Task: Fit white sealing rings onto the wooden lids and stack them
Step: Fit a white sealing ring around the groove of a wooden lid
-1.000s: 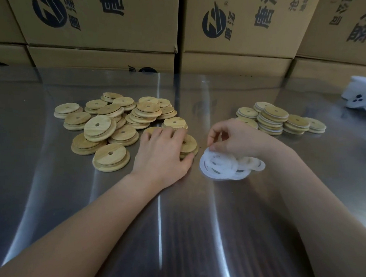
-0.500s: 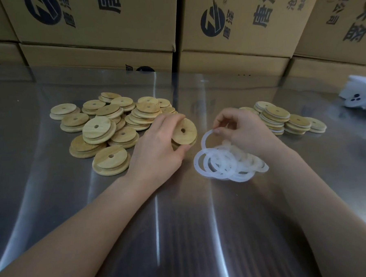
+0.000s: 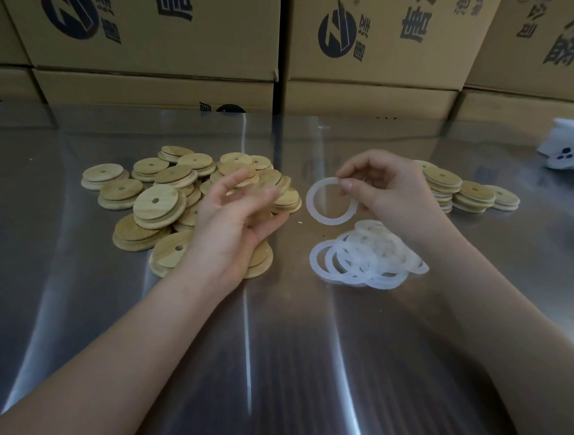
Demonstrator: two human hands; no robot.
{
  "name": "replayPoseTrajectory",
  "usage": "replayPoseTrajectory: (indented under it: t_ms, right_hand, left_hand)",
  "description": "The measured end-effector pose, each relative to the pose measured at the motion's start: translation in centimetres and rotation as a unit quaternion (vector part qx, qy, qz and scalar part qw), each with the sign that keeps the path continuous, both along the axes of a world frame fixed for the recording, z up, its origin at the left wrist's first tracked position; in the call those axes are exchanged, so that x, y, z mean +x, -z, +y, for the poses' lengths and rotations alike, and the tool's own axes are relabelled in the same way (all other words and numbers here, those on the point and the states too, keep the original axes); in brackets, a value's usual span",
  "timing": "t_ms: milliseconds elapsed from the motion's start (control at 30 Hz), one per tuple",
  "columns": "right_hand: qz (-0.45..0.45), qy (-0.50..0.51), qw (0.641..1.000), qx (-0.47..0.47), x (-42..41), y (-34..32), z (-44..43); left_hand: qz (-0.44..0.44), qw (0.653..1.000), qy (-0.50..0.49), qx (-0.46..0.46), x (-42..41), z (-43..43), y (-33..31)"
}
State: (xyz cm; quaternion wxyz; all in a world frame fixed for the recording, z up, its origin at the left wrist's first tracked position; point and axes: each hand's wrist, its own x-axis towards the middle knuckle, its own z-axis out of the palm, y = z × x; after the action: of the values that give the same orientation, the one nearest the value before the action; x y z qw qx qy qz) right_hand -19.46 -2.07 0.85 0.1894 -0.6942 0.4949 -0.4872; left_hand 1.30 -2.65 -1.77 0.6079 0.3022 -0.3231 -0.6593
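My left hand (image 3: pixel 237 220) is lifted just above the near right side of a loose pile of round wooden lids (image 3: pixel 157 204), each with a small hole. It is blurred by motion, and its curled fingers seem to hold one wooden lid (image 3: pixel 279 190). My right hand (image 3: pixel 387 192) pinches a white sealing ring (image 3: pixel 311 204) by its top edge, holding it upright above the table. Below it lies a heap of several white rings (image 3: pixel 364 260). Short stacks of lids with white rings fitted (image 3: pixel 457 188) stand behind my right hand.
The work surface is a shiny steel table (image 3: pixel 286 350). Printed cardboard boxes (image 3: pixel 386 45) form a wall along its far edge. A white crumpled object with dark dots (image 3: pixel 568 156) lies at the far right.
My left hand has lifted off the lid pile, tipping up a lid and turning palm inward. My right hand has raised one ring clear of the ring heap.
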Motion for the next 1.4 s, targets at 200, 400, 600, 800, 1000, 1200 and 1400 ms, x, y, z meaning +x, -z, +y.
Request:
replayPoseTrajectory:
  t_ms: [200,400,600,800,1000,1200,1400]
  right_hand:
    - [-0.101,-0.079,0.991,0.045,0.9,-0.1,0.3]
    - [-0.122,-0.141,0.978,0.091,0.9,-0.3,0.3]
    - [-0.159,-0.172,0.965,0.121,1.3,-0.2,0.3]
    - [-0.152,-0.161,0.968,0.116,2.3,0.3,0.3]
    - [-0.154,-0.105,0.978,0.088,3.0,0.5,0.4]
    - [-0.152,-0.067,0.984,0.07,3.2,0.3,0.6]
    - [-0.141,-0.061,0.985,0.077,3.3,0.4,0.6]
  left_hand:
    - [0.039,0.999,0.016,0.03,0.2,-0.4,0.2]
    - [0.027,0.999,0.007,0.04,0.7,-1.1,0.3]
    - [0.029,0.997,0.057,0.042,0.9,-0.8,0.2]
    - [0.013,0.992,0.122,0.034,0.0,0.0,0.2]
    - [-0.049,0.985,0.165,-0.008,-0.3,0.3,0.1]
    - [-0.107,0.982,0.143,-0.057,-0.6,0.6,0.7]
    - [-0.108,0.982,0.141,-0.059,-0.8,0.7,0.8]
